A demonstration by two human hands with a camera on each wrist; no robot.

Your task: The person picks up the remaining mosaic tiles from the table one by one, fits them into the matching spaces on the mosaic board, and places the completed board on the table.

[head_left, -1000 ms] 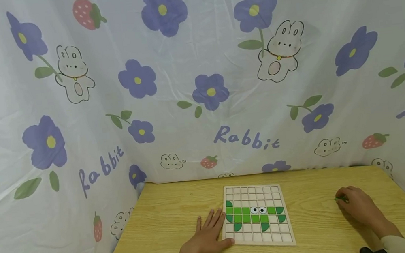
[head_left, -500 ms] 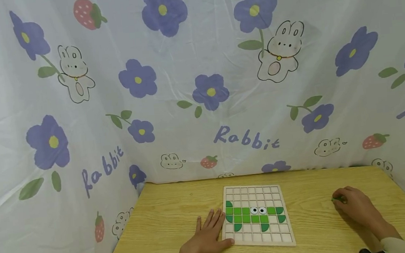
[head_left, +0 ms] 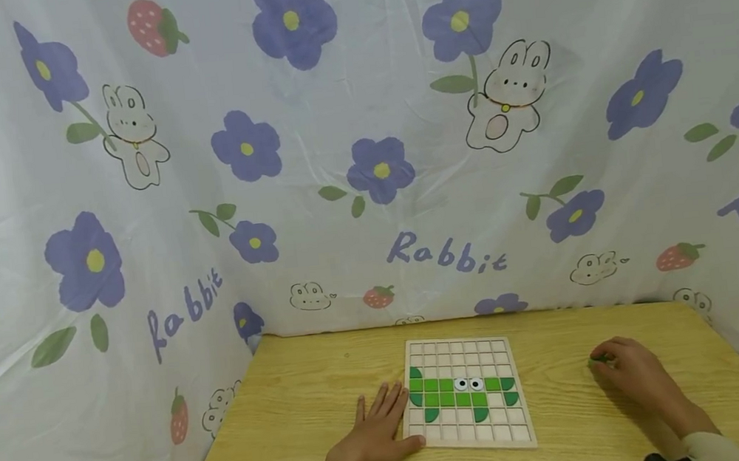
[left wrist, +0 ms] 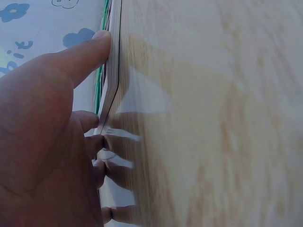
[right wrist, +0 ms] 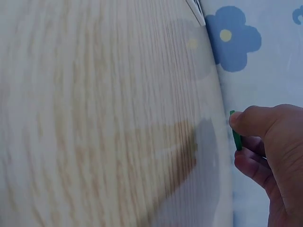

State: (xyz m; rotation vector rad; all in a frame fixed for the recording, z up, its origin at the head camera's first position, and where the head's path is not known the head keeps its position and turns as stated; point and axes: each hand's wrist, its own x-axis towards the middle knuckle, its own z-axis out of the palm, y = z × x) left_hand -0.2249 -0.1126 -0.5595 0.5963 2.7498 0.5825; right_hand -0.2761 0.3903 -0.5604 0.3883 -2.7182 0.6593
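A pale wooden grid board (head_left: pixel 469 432) lies on the table with green square and rounded tiles (head_left: pixel 447 400) and two eye tiles (head_left: pixel 468 384) set in its cells. My left hand (head_left: pixel 372 438) rests beside the board's left side, fingers spread and straight, the thumb at the near left corner. In the left wrist view, the thumb and fingers touch the board's edge. To the right of the board, above the table, my right hand (head_left: pixel 637 375) pinches a small green tile (right wrist: pixel 236 131) between thumb and fingers. Its full shape is hidden by the fingers.
The wooden table (head_left: pixel 304 385) ends at a curtain (head_left: pixel 325 190) printed with flowers, rabbits and strawberries, which stands behind it and at the left. A black object (head_left: pixel 665 460) shows at the bottom edge by the right sleeve.
My right hand has moved a little to the left, towards the board, with the green tile pinched. The left hand and the board have stayed where they were.
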